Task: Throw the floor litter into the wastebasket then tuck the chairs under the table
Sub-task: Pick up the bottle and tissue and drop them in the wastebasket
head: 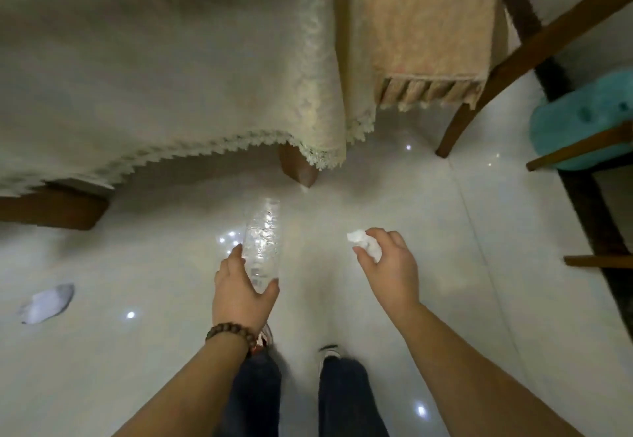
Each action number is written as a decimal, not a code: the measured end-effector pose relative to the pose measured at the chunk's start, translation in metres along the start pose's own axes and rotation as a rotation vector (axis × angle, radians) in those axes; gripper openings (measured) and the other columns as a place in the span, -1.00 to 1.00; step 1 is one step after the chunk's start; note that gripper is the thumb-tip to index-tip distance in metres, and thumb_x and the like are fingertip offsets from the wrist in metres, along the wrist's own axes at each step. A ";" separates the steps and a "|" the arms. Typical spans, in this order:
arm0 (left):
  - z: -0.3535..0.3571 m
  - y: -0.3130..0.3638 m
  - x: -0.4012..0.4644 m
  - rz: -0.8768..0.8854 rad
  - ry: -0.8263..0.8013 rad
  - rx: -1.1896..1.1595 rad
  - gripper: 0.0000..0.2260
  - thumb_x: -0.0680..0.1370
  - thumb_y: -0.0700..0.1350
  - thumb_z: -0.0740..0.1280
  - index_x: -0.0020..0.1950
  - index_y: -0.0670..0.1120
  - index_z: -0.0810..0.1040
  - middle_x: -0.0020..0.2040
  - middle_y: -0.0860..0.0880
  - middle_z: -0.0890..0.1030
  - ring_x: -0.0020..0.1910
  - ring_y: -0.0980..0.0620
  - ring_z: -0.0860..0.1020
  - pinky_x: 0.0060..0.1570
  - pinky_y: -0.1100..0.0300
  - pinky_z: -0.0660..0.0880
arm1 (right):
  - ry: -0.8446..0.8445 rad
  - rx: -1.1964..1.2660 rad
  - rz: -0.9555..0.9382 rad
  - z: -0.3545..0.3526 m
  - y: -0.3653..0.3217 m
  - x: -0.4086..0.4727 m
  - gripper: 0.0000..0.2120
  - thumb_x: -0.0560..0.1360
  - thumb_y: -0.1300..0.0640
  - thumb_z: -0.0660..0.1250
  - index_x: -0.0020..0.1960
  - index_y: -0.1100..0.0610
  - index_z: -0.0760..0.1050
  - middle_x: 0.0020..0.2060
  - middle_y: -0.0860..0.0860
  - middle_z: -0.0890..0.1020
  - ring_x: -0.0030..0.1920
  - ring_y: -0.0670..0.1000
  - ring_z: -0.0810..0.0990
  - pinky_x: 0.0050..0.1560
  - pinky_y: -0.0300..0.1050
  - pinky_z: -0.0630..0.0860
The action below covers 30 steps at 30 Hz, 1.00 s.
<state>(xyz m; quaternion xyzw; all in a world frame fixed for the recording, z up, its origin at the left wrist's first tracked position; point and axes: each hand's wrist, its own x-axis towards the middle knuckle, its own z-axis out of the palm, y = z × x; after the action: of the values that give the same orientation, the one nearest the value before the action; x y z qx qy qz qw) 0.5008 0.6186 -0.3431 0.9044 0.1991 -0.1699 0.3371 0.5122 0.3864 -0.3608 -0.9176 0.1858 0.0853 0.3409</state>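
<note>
My left hand (241, 294) grips a clear crumpled plastic bottle (263, 234) by its lower end, pointing it away from me above the floor. My right hand (390, 265) is closed on a crumpled white tissue (366, 243) that sticks out past the fingers. Another piece of white litter (46, 303) lies on the glossy floor at the left. The table (298, 166) stands ahead under a lace-edged cloth (154, 77). A wooden chair (534, 46) with a fringed beige cushion (424, 25) stands at the table's right end. No wastebasket is in view.
A second wooden chair with a teal cushion (579, 121) stands at the right edge along a dark floor strip. Another chair's wooden seat (51, 207) pokes out from under the cloth at the left. My feet and dark trousers (298, 385) are below.
</note>
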 end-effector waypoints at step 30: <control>-0.368 -0.211 -0.361 -0.708 1.085 -0.539 -0.36 0.36 -0.06 0.49 0.37 -0.11 0.33 0.17 -0.10 0.43 0.16 -0.10 0.42 0.06 0.12 0.40 | -0.659 -0.091 -1.017 0.059 -0.446 -0.346 -0.75 0.50 -0.04 0.31 0.14 0.01 0.49 -0.02 0.00 0.50 -0.04 0.03 0.51 -0.04 0.03 0.50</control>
<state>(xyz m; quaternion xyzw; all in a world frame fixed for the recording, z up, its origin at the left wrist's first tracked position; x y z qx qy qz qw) 0.1528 0.9253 -0.0350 0.6271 0.6569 0.2612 0.3272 0.3712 0.8344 -0.0421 -0.8302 -0.3952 0.1990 0.3391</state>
